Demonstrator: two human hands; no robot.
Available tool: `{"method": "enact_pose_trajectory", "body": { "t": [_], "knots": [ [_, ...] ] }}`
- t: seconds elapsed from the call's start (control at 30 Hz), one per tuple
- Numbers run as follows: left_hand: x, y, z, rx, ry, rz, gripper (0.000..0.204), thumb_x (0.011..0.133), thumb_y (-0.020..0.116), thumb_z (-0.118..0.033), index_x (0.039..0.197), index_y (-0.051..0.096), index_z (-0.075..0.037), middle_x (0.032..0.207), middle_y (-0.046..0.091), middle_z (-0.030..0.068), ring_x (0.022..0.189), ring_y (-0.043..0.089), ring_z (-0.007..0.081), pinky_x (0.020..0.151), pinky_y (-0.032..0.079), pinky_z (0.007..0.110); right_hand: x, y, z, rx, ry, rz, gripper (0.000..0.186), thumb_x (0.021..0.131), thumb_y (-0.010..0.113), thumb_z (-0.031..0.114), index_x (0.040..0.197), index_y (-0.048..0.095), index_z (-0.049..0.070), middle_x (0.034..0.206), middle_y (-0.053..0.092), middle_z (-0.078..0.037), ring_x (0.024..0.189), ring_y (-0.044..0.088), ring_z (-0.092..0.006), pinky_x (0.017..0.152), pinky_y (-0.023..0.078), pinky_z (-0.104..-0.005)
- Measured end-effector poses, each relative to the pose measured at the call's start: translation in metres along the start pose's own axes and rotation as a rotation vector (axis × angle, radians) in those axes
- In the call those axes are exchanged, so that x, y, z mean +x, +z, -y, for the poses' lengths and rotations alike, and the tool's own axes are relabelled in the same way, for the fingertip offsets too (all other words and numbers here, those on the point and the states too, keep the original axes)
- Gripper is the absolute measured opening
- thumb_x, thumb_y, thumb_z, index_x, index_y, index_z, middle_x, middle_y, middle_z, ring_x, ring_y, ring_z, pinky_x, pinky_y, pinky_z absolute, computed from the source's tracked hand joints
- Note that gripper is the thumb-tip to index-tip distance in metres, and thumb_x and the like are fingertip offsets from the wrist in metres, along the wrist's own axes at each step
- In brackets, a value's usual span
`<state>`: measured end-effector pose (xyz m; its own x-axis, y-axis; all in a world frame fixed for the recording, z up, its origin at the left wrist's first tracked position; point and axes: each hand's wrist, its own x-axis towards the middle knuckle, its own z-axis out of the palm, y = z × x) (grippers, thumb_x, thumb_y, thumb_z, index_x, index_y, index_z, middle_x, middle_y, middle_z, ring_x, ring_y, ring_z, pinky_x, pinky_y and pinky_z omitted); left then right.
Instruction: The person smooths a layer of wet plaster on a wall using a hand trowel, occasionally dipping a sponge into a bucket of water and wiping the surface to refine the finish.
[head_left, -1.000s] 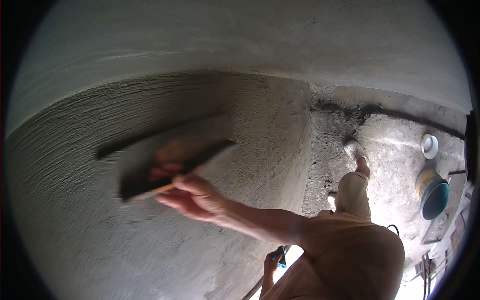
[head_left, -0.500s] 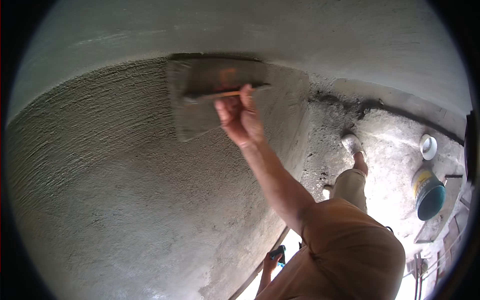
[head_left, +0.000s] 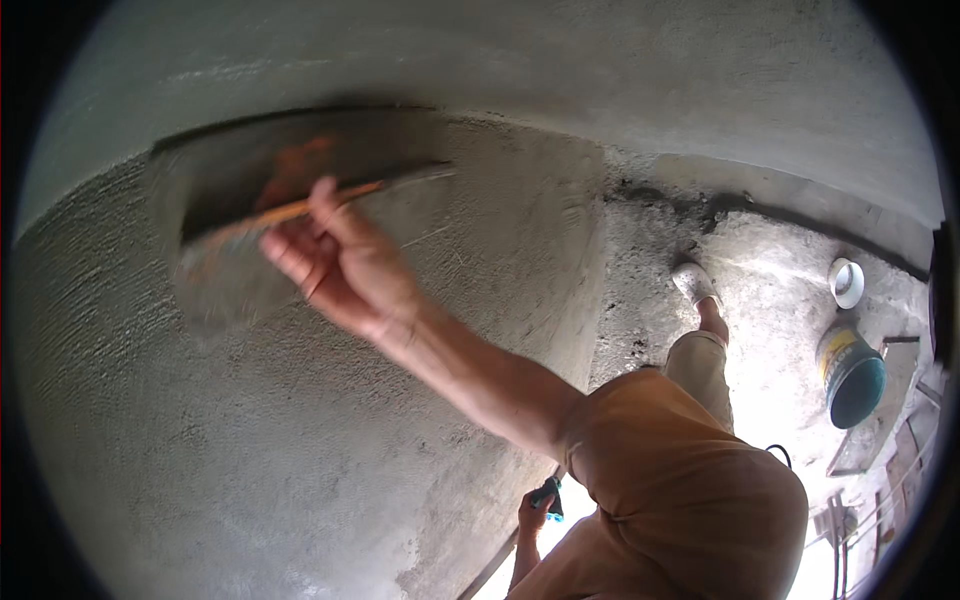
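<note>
My right hand (head_left: pixel 350 262) is closed around the orange handle of a wide plastering trowel (head_left: pixel 375 130), blurred by motion. The trowel's broad plate lies against a grey plastered wall (head_left: pixel 290 420), near the corner where another grey surface begins above. To the plate's left, the plaster is rough and ridged. Low in the picture, beside my body, my left hand (head_left: pixel 531 514) grips a small dark teal object (head_left: pixel 547 492); its kind is too small to make out.
On the bright, rough floor (head_left: pixel 765 300) at the right stand a teal bucket (head_left: pixel 853 385) and a small white container (head_left: pixel 847 283). Beyond the bucket lie a board (head_left: pixel 880 420) and some thin bars. My foot (head_left: pixel 695 284) in a light shoe is near the wall's base.
My right hand and the trowel have swept left along the top of the rough plaster. The left hand still holds the dark teal object, slightly shifted in the picture.
</note>
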<state>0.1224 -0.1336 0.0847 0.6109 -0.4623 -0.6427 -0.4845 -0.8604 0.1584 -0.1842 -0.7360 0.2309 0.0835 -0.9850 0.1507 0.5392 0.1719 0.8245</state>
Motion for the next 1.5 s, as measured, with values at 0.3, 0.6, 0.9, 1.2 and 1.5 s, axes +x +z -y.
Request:
{"method": "enact_pose_trajectory", "body": {
  "t": [0.3,0.6,0.9,1.2,1.5],
  "knots": [
    [-0.003,0.001,0.050,-0.032,0.019,0.151,0.055,0.075,0.088,-0.038,0.112,0.068,-0.003,0.100,0.074,0.0109,0.090,0.070,0.0199,0.081,0.055,0.034,-0.112,-0.092,0.036,0.045,0.153,-0.062,0.022,0.092,0.070,0.018,0.103,0.068,-0.001,0.112,0.068,-0.024,0.097,0.072,-0.0311,0.083,0.065,-0.0412],
    [0.001,-0.010,-0.028,-0.085,-0.101,-0.042,0.053,0.076,0.088,-0.031,0.117,0.065,-0.006,0.103,0.072,0.0096,0.090,0.068,0.0173,0.078,0.056,0.032,0.003,-0.034,0.057,-0.141,0.039,0.151,0.024,0.093,0.069,0.026,0.087,0.071,0.002,0.098,0.073,-0.019,0.106,0.070,-0.0318,0.089,0.062,-0.0450],
    [-0.013,0.015,-0.031,0.070,-0.019,0.218,0.052,0.077,0.088,-0.032,0.114,0.065,-0.004,0.103,0.073,0.0083,0.093,0.068,0.0158,0.083,0.056,0.032,-0.133,-0.118,0.075,-0.109,0.105,-0.227,0.022,0.093,0.069,0.029,0.098,0.070,0.007,0.118,0.069,-0.018,0.110,0.068,-0.0324,0.089,0.060,-0.0481],
    [0.012,-0.002,-0.037,-0.037,0.017,0.020,0.049,0.076,0.088,-0.025,0.114,0.065,-0.004,0.104,0.071,0.0088,0.094,0.067,0.0180,0.085,0.055,0.033,-0.018,-0.051,0.073,-0.309,0.029,-0.057,0.025,0.089,0.072,0.030,0.087,0.068,0.006,0.107,0.070,-0.022,0.106,0.070,-0.0351,0.087,0.062,-0.0473],
    [-0.042,0.041,-0.071,0.095,-0.074,0.223,0.047,0.077,0.087,-0.022,0.113,0.065,-0.001,0.100,0.072,0.0088,0.089,0.067,0.0159,0.080,0.056,0.032,-0.130,-0.129,0.181,-0.235,-0.172,-0.354,0.038,0.104,0.049,0.032,0.108,0.068,-0.001,0.099,0.073,-0.022,0.097,0.073,-0.0326,0.084,0.063,-0.0440]
  ]
}}
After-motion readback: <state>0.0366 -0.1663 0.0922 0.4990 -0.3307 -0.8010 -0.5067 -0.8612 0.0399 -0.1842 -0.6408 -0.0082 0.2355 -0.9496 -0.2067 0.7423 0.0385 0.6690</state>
